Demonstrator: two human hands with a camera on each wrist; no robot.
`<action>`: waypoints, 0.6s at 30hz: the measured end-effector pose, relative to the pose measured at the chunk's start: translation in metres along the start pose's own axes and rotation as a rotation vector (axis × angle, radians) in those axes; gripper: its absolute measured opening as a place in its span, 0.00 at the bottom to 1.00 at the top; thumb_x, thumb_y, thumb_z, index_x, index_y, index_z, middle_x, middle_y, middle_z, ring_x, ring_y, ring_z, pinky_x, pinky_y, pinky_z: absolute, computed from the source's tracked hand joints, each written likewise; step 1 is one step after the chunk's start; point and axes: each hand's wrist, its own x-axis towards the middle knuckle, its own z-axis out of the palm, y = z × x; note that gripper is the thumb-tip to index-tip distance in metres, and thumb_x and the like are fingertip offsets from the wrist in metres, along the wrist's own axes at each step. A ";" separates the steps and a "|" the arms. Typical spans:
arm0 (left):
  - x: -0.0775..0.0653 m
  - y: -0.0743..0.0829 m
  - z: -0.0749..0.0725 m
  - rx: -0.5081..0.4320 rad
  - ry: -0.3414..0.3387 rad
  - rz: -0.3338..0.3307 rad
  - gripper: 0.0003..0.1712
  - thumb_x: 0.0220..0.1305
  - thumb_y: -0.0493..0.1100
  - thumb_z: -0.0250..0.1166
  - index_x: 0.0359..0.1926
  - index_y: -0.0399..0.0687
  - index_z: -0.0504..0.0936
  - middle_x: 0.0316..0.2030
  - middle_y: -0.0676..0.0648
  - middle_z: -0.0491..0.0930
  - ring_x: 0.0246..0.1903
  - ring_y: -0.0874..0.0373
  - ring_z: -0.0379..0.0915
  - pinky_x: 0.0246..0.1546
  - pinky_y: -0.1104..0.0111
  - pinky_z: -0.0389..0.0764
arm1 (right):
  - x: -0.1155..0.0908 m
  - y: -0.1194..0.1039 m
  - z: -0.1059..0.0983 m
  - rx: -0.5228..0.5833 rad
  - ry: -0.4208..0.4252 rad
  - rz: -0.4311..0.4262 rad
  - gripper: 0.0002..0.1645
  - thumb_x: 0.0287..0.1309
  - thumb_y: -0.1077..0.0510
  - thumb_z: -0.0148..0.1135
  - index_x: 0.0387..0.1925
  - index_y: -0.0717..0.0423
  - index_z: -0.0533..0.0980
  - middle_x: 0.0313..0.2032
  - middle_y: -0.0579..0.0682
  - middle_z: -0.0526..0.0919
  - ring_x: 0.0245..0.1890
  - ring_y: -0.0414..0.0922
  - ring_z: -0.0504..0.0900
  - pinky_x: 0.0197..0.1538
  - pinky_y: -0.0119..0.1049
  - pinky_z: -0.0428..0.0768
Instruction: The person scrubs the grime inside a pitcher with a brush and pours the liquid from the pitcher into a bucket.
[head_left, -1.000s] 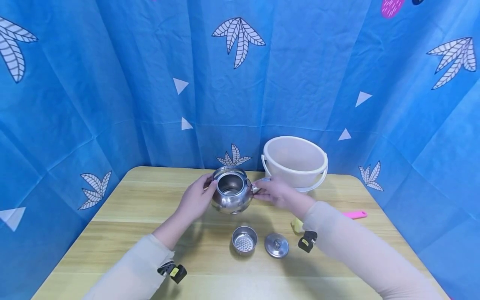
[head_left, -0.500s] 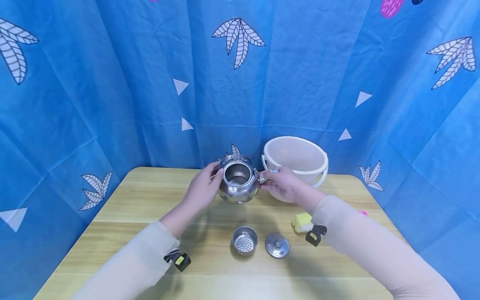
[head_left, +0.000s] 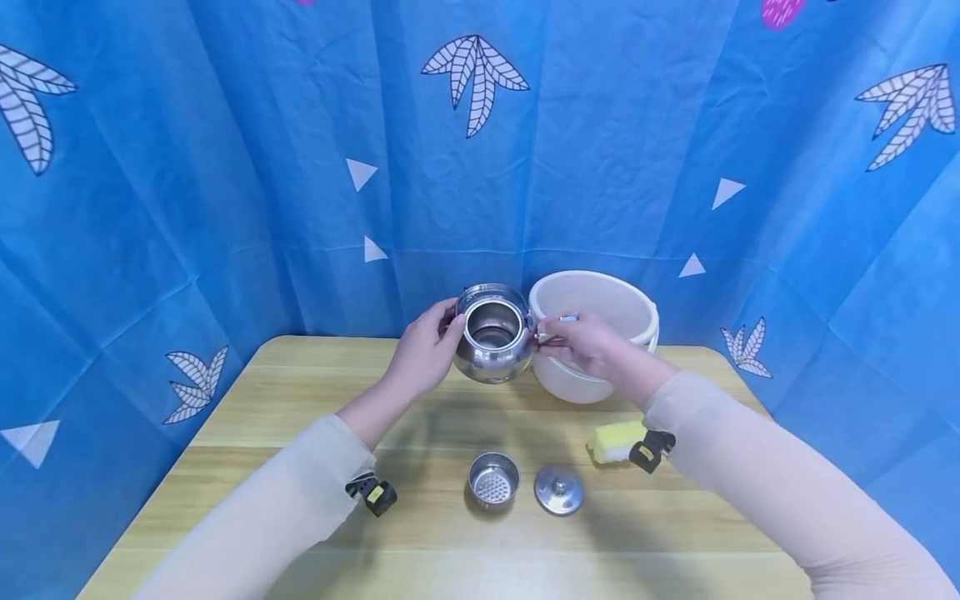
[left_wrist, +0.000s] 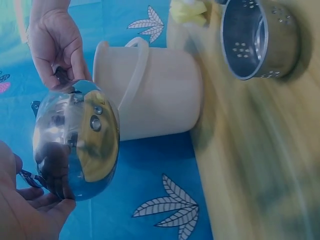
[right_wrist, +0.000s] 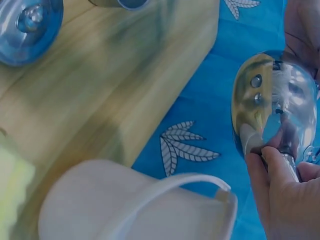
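Note:
Both hands hold a shiny steel teapot (head_left: 489, 365) in the air over the far part of the table, its lidless mouth facing me. My left hand (head_left: 424, 347) grips its left side, thumb near the rim and fingers behind the body. On the other side my right hand (head_left: 588, 343) pinches the spout (right_wrist: 289, 165) between thumb and fingers. A perforated steel strainer cup (head_left: 493, 482) stands on the table nearer to me, and the round steel lid (head_left: 558, 490) lies to its right, knob up.
Right beside the teapot stands a white bucket (head_left: 573, 385), partly behind my right hand. A yellow sponge (head_left: 618, 437) lies on the wooden table (head_left: 442, 550) near my right sleeve. Blue patterned curtain (head_left: 315, 167) hangs around the back and sides.
The teapot, with both hands on it, has moved right and farther up, toward the bucket. More of the sponge shows; the pink handle is now hidden behind the right sleeve.

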 end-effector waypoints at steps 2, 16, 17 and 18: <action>0.005 0.004 0.000 -0.001 0.007 0.020 0.27 0.77 0.51 0.53 0.69 0.40 0.70 0.62 0.40 0.76 0.62 0.48 0.73 0.64 0.57 0.73 | -0.001 -0.006 -0.001 -0.011 0.011 -0.006 0.07 0.70 0.70 0.50 0.46 0.69 0.72 0.34 0.51 0.82 0.34 0.43 0.85 0.58 0.41 0.80; 0.039 0.035 0.007 -0.090 -0.029 0.065 0.28 0.77 0.50 0.53 0.71 0.43 0.68 0.65 0.42 0.74 0.64 0.50 0.71 0.65 0.62 0.72 | -0.008 -0.040 -0.027 -0.032 0.114 -0.058 0.06 0.70 0.70 0.52 0.40 0.64 0.76 0.36 0.51 0.82 0.35 0.41 0.85 0.54 0.37 0.83; 0.041 0.036 0.009 -0.099 -0.033 0.068 0.28 0.77 0.50 0.53 0.71 0.43 0.68 0.65 0.43 0.74 0.64 0.51 0.71 0.65 0.62 0.72 | -0.008 -0.042 -0.028 -0.029 0.126 -0.057 0.06 0.70 0.70 0.52 0.41 0.65 0.76 0.39 0.52 0.81 0.36 0.42 0.85 0.54 0.38 0.82; 0.043 0.037 0.010 -0.106 -0.036 0.072 0.28 0.77 0.50 0.53 0.71 0.43 0.68 0.65 0.43 0.74 0.64 0.51 0.71 0.65 0.63 0.72 | -0.008 -0.044 -0.030 -0.023 0.136 -0.053 0.06 0.70 0.70 0.52 0.41 0.65 0.76 0.42 0.54 0.80 0.36 0.42 0.85 0.55 0.38 0.82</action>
